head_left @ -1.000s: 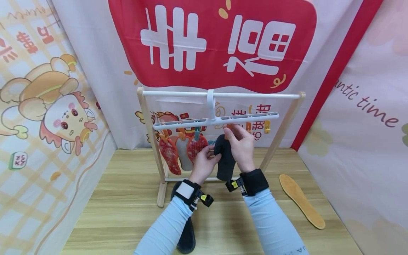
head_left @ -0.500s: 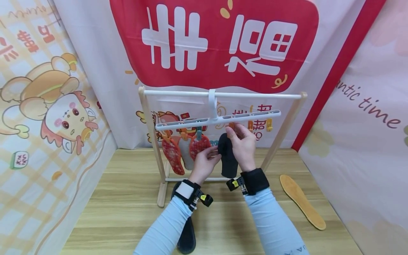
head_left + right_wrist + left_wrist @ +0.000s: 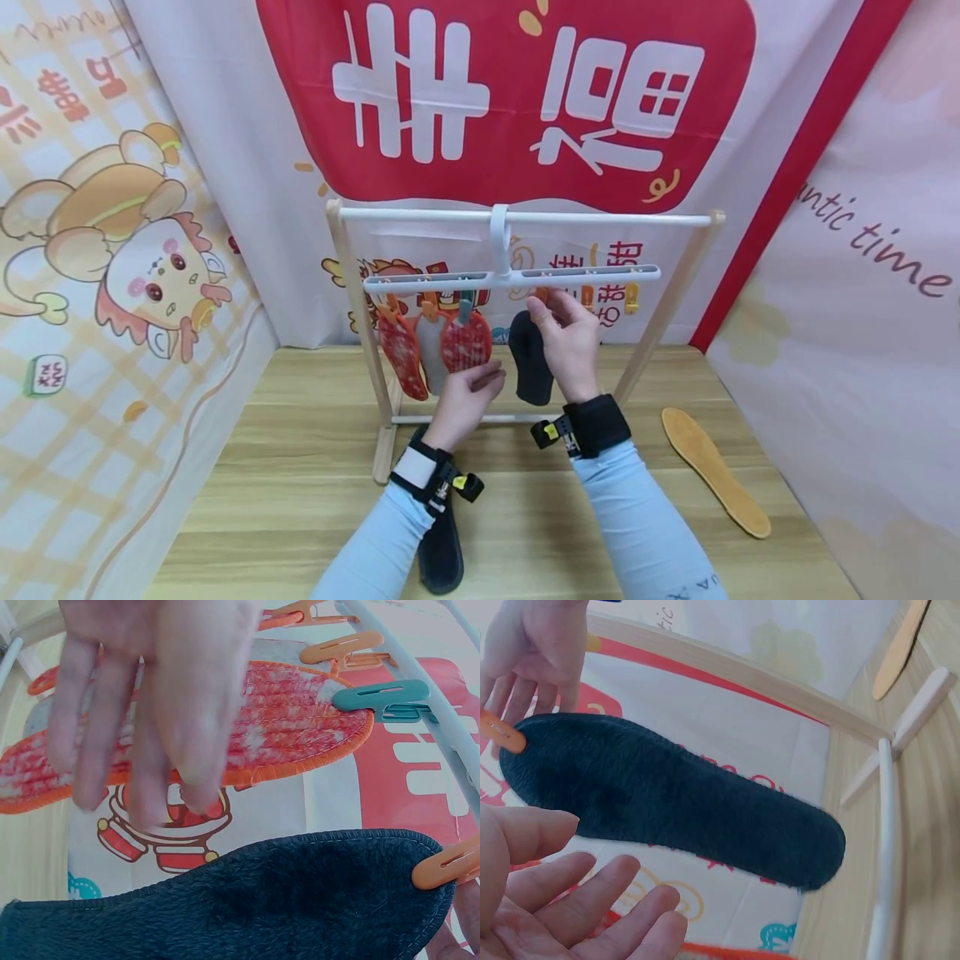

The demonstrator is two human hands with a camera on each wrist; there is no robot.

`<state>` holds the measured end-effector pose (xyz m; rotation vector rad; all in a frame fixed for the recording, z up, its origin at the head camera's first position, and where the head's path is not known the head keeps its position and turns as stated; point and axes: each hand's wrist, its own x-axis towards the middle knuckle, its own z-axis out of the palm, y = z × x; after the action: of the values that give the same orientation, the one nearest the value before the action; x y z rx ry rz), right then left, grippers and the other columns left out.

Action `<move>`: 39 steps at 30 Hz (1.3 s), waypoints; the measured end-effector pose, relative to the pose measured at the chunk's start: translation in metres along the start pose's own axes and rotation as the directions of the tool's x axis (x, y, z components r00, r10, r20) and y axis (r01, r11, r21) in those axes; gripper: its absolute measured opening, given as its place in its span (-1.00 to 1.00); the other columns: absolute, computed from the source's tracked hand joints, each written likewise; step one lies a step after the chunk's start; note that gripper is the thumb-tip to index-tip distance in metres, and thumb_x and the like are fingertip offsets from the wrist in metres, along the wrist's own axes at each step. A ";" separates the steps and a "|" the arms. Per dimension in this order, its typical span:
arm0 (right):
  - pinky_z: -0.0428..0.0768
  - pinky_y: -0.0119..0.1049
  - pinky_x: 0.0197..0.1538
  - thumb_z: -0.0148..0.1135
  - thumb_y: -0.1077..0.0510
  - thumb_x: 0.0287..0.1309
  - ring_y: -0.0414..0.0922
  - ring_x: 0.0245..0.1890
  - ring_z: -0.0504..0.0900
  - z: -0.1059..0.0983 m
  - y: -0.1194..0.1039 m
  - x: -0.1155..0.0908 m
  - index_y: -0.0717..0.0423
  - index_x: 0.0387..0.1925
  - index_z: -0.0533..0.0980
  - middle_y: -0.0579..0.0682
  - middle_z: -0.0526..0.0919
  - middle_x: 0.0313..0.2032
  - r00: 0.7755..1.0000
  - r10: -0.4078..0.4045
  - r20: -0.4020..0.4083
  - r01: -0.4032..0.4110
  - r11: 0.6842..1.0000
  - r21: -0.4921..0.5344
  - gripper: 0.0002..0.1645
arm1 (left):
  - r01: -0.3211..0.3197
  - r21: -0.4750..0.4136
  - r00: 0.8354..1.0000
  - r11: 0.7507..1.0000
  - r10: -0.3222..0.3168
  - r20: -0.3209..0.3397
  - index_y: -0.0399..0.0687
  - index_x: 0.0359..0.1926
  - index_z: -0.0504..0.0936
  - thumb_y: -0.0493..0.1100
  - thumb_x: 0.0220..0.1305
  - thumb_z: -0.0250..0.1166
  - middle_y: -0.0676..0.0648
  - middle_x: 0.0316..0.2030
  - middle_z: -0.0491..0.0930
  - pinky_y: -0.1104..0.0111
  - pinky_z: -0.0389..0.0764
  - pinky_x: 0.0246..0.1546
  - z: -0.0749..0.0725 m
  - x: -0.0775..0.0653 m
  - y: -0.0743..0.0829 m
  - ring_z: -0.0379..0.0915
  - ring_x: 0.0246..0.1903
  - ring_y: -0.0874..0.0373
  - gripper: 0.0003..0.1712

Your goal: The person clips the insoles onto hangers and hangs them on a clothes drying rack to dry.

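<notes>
A dark furry insole (image 3: pixel 532 367) hangs from an orange clothespin (image 3: pixel 442 866) that bites its rounded end. My right hand (image 3: pixel 573 350) pinches this clothespin just under the white hanger (image 3: pixel 450 285). In the left wrist view, right-hand fingers (image 3: pixel 544 697) show behind the insole's top. My left hand (image 3: pixel 465 404) is apart from the dark insole, to its left, fingers loosely extended and holding nothing. It overlaps the lower part of a red-and-white insole (image 3: pixel 467 337), which a teal clothespin (image 3: pixel 382 696) holds. A grey insole (image 3: pixel 432 354) and another red one (image 3: pixel 405 358) hang further left.
The hanger hooks over the top bar of a wooden rack (image 3: pixel 667 308). Spare orange (image 3: pixel 587 296) and yellow (image 3: pixel 632 298) clothespins hang at its right end. On the table lie a tan insole (image 3: pixel 716 471) at right and a dark insole (image 3: pixel 441 550) near my left forearm.
My left hand has let go of the dark insole and moved down and left. The tilted hanger has levelled out. My right hand has stayed at the clothespin.
</notes>
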<state>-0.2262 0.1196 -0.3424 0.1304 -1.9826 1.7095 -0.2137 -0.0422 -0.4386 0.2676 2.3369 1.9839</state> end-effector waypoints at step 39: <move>0.47 -0.18 0.25 0.22 -0.21 0.15 -0.15 0.13 0.60 -0.106 0.037 -0.036 0.10 0.12 0.60 0.01 0.69 0.07 0.997 0.060 0.051 -0.043 0.954 -0.297 -0.36 | 0.262 0.435 0.958 0.861 -0.179 -0.222 -0.38 0.25 0.49 -0.09 0.20 0.32 -0.37 0.12 0.56 0.09 0.54 0.07 -0.078 -0.059 -0.119 0.53 0.10 -0.22 -0.35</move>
<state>-0.1762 0.2184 -0.3840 0.0242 -2.2786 1.4320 -0.1787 -0.1471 -0.5465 -0.1623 2.7789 1.3762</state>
